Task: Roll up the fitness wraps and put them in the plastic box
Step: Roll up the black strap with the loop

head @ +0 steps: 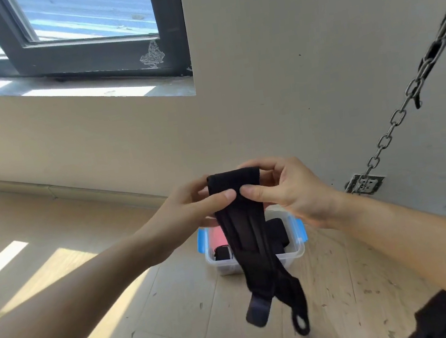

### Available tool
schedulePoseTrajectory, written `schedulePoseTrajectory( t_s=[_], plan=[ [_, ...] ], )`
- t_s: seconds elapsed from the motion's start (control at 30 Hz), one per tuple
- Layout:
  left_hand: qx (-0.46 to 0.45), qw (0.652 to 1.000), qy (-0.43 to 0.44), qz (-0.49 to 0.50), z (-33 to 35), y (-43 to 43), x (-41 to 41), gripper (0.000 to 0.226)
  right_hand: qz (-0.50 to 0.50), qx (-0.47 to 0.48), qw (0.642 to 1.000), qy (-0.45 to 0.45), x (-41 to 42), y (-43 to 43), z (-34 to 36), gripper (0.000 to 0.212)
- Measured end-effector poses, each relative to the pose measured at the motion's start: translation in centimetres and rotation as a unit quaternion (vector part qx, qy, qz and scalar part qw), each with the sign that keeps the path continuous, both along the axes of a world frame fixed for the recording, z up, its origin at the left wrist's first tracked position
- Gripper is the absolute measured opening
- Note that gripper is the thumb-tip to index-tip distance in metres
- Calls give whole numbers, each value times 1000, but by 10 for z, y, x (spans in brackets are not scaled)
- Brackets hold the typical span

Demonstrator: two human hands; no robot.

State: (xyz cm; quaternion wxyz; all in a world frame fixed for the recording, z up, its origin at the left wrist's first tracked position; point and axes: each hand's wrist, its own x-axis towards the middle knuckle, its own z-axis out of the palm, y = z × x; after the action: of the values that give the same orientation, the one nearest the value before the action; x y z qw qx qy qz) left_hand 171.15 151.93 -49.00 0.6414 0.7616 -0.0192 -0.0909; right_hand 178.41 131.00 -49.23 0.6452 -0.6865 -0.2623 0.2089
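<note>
A black fitness wrap (252, 250) hangs folded over in front of me, its two tails dangling down; one ends in a thumb loop, the other in a flat tab. My left hand (193, 209) pinches the folded top from the left, thumb on the front. My right hand (284, 189) pinches the same top from the right. Below and behind the wrap, a clear plastic box (295, 255) with blue clips stands on the floor. It holds dark rolled wraps and something pink.
The box stands on a light wooden floor (165, 318) near a beige wall. A metal chain (396, 117) runs diagonally down to a wall plate at right. A window (79, 31) is at upper left. A dark fabric (445, 318) is at bottom right.
</note>
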Motion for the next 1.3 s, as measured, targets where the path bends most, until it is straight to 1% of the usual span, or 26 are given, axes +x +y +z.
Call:
schedulePoseTrajectory(
  t_s=[0.03, 0.1, 0.23, 0.3, 0.4, 0.47, 0.57, 0.63, 0.77, 0.83, 0.93, 1.07, 1.1, 1.2, 1.3],
  plan=[
    [5, 999, 17, -27, 0, 0, 0, 36, -5, 2, 1000, -14, 0, 0, -1, 21],
    [3, 998, 33, -46, 0, 0, 0, 43, -15, 0, 998, -53, 2, 0, -4, 24],
    [-10, 999, 26, -17, 3, -3, 1, 41, -31, -19, 991, -133, 4, 1, -6, 26],
    [-20, 1000, 20, 3, 2, -3, 1, 35, -27, -33, 988, -147, 5, 1, -7, 30],
    [-30, 999, 5, 32, -1, -1, 2, 21, -4, -63, 989, -131, 7, -3, -5, 39],
    [-20, 999, -8, 32, -2, 1, 2, 18, 19, -75, 992, -100, 8, -4, -3, 39],
    [-24, 998, -39, 37, -1, 1, 3, 21, 40, -95, 994, -32, 9, -3, -2, 39],
    [-41, 996, -60, 48, -1, 1, 4, 25, 44, -101, 994, -6, 7, -1, -2, 41],
    [-32, 993, -94, 61, -7, 2, 5, 30, 52, -63, 996, 28, 4, 1, 1, 36],
    [-24, 993, -93, 68, -10, 2, 5, 33, 47, -53, 997, 28, 4, 1, 0, 30],
    [-32, 996, -50, 61, -11, 3, 7, 40, 29, -42, 998, 20, 5, 1, -2, 28],
    [-8, 999, 23, -27, -8, 5, 6, 46, 2, -15, 1000, 6, 6, 0, -5, 30],
    [-9, 999, 32, -35, -7, 4, 5, 47, -6, -12, 1000, -1, 7, 0, -6, 33],
    [-17, 999, 36, -19, 0, -1, 4, 45, -9, -11, 999, -44, 10, 0, -9, 36],
    [-20, 999, 27, 1, 2, -5, 3, 34, -5, -32, 995, -90, 11, -1, -10, 37]
  ],
)
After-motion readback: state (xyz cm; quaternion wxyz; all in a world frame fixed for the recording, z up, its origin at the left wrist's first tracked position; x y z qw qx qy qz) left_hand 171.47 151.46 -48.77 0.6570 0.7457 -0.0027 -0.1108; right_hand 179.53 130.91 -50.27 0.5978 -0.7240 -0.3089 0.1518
